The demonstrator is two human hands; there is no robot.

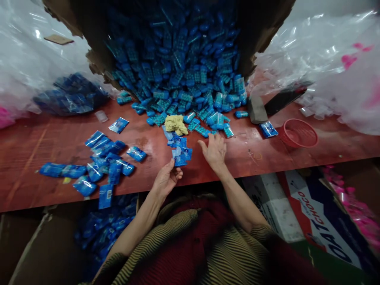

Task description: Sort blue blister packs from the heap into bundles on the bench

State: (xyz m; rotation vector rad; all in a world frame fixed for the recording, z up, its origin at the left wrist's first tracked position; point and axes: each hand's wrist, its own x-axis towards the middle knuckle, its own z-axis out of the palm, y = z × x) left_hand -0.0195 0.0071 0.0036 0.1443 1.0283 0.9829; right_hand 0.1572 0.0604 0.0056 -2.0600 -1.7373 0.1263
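Observation:
My left hand [166, 179] pinches a small blue printed card [179, 157] between thumb and fingers near the table's front edge. More blue cards [177, 141] lie just beyond it, partly under a crumpled yellow cloth [175, 124]. My right hand [215, 152] is palm down over the table with its thumb apart and its fingers reaching forward. Its fingertips are at the nearest blue capsule-shaped packs [202, 130]; whether they touch one is hard to see. Behind, a large heap of these clear-wrapped packs [184, 79] spills from a torn cardboard box [68, 18].
Several wrapped blue packets [103, 152] lie in a loose pile on the left of the red table [23, 166]. A red plastic basket [299, 133], a grey block [257, 109] and a blue packet [268, 129] stand to the right. Clear plastic bags [320, 51] flank the box.

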